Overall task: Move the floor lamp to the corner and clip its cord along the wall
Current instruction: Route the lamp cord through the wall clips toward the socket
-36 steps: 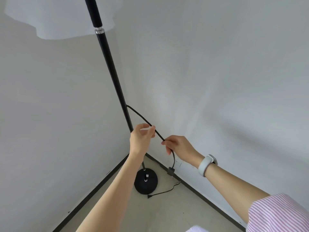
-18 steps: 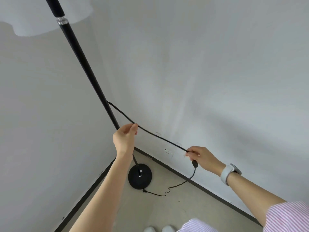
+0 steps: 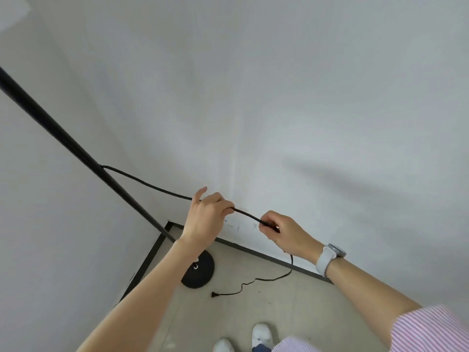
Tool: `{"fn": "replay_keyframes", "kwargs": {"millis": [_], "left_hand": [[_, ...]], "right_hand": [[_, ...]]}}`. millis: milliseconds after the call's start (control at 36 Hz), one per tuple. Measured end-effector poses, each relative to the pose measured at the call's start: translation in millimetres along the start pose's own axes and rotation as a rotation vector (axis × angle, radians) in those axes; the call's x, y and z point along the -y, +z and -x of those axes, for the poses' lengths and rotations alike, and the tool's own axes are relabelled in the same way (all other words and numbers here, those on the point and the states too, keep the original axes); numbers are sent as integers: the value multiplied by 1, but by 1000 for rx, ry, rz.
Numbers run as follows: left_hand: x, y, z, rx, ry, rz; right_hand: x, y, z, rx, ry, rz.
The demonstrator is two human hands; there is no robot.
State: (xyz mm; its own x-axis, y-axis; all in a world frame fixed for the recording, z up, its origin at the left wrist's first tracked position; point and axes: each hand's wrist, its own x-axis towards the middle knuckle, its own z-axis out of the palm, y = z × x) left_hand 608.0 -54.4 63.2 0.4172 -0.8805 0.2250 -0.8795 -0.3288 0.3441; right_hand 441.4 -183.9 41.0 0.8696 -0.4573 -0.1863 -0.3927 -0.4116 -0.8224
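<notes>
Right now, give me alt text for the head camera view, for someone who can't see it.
Two bare hands hold a black lamp cord stretched in front of a white wall: the left hand pinches it nearer the black lamp pole, the right hand grips it further along. The round lamp base stands in the corner, and the plug lies loose on the floor.

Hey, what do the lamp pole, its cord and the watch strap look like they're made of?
Lamp pole: probably metal, matte black, straight and rigid. Cord: flexible black sheath, likely rubber or plastic; braiding cannot be told. Watch strap: smooth pale grey, likely silicone.
</notes>
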Motion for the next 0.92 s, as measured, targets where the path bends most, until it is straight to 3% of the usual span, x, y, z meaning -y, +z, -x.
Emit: {"fn": "replay_keyframes", "kwargs": {"millis": [194,278,417,500,667,778,917], "left_hand": [[-5,7,-14,-197,-52,-162],[3,6,-21,-190,-189,-212],[11,10,-24,-121,-323,-270],[1,19,-24,-118,-234,-197],[-52,59,-17,17,115,-85],[-49,79,-17,75,-47,11],[-14,95,-9,89,-180,-121]], "right_hand": [[-14,-19,-1,14,27,-68],[-29,-36,1,32,98,-84],[-52,-55,1,-105,140,-81],[-52,-57,-2,-152,127,-101],[-44,-46,-16,-64,44,-81],[-49,-45,-24,-23,30,-64],[-83,-46,-19,60,160,-66]]}}
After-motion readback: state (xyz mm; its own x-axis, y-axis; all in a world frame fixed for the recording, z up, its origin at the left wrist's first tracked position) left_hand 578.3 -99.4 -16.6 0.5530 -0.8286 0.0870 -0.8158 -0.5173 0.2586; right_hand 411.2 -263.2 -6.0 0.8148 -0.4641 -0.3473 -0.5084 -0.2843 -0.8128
